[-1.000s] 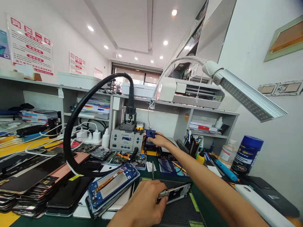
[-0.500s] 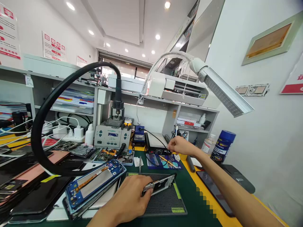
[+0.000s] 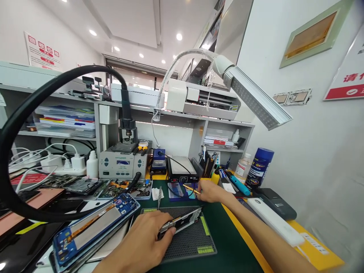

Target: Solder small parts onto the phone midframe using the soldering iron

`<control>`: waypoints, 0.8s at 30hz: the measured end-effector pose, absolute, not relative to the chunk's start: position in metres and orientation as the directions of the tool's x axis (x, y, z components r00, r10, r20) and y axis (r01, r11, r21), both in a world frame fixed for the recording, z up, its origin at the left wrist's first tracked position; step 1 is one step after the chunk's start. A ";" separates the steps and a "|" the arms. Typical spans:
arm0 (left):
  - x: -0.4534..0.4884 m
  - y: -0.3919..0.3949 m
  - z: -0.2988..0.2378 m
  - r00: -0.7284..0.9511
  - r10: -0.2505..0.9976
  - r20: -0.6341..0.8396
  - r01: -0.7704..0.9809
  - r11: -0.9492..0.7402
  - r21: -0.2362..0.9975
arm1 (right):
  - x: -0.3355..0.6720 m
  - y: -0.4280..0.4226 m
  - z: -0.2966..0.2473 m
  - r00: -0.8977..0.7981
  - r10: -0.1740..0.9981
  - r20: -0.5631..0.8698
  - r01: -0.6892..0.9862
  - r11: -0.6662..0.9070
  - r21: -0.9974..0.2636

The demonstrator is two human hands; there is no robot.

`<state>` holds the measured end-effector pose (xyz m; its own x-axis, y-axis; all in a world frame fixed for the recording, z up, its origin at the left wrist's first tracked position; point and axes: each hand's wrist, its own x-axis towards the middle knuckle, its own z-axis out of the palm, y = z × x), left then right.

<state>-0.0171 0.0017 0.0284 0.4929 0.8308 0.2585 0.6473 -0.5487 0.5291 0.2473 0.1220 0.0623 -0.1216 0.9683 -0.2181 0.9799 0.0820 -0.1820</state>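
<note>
Head cam, bench view.

L hand, low centre: thumb and fingers clamped on the near end of a phone frame. The frame is silver w/ dark inner and lies tilted, far end up and to the right, over the black ribbed mat. I can't tell if the far end touches the mat. The mat sits on a green bench cover.

R hand: reached fwd, beyond the mat's far right corner, fingers pinched on a thin yellow stick. The stick points left over a blue card, which lies just in front of the black hot plate. I can't tell if the tip touches the card.

Other items:
- Blue phone chassis just left of L hand, atop other phones.
- Grey hot-air station at the back, w/ black hose looping from it across the left of view.
- Small blue solder station btwn hot-air unit and hot plate.
- LED lamp overhead, right.
- Blue can by the wall, blue pen tool near it.
- White bar on the bench, right of R forearm.
</note>
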 end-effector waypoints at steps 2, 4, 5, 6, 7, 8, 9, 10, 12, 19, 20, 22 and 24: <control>-0.016 0.002 0.028 0.490 0.836 0.249 0.644 -0.539 0.542 | 0.249 0.125 0.061 -0.110 0.967 -0.228 0.979 0.067 -0.190; -0.016 0.003 0.029 0.481 0.844 0.237 0.645 -0.524 0.555 | 0.251 0.126 0.062 -0.095 0.967 -0.237 0.976 0.045 -0.211; -0.016 0.003 0.029 0.478 0.847 0.232 0.646 -0.518 0.561 | 0.253 0.127 0.063 -0.085 0.967 -0.240 0.974 0.030 -0.227; -0.016 0.004 0.030 0.479 0.849 0.224 0.644 -0.513 0.567 | 0.256 0.126 0.065 -0.075 0.967 -0.242 0.969 0.013 -0.248; -0.016 0.004 0.031 0.481 0.850 0.216 0.642 -0.509 0.573 | 0.261 0.125 0.068 -0.064 0.968 -0.244 0.961 -0.006 -0.275; -0.016 0.003 0.032 0.486 0.849 0.208 0.638 -0.507 0.580 | 0.266 0.123 0.071 -0.053 0.969 -0.243 0.952 -0.025 -0.307; -0.016 0.003 0.033 0.491 0.848 0.200 0.633 -0.505 0.586 | 0.272 0.120 0.075 -0.044 0.970 -0.239 0.938 -0.042 -0.345; -0.016 0.003 0.034 0.496 0.847 0.193 0.630 -0.504 0.591 | 0.279 0.116 0.080 -0.034 0.973 -0.227 0.920 -0.058 -0.388; -0.017 0.003 0.036 0.505 0.845 0.177 0.626 -0.500 0.598 | 0.289 0.109 0.089 -0.023 0.984 -0.179 0.868 -0.069 -0.492; -0.017 0.004 0.039 0.505 0.849 0.153 0.643 -0.489 0.589 | 0.269 0.080 0.100 -0.195 0.981 0.015 0.459 0.105 -0.882; -0.017 0.003 0.040 0.503 0.851 0.149 0.648 -0.486 0.587 | 0.260 0.077 0.099 -0.241 0.970 0.024 0.386 0.118 -0.915; -0.015 0.002 0.043 0.502 0.853 0.145 0.649 -0.482 0.588 | 0.242 0.070 0.094 -0.331 0.943 0.040 0.244 0.127 -0.961; -0.014 0.001 0.044 0.513 0.846 0.145 0.638 -0.489 0.594 | 0.228 0.065 0.089 -0.401 0.914 0.053 0.126 0.112 -0.986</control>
<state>-0.0142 0.0014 0.0444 0.5135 0.8458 0.1449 0.6383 -0.4893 0.5943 0.2284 0.0650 0.0890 -0.4012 0.9144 0.0529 0.1257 0.1122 -0.9857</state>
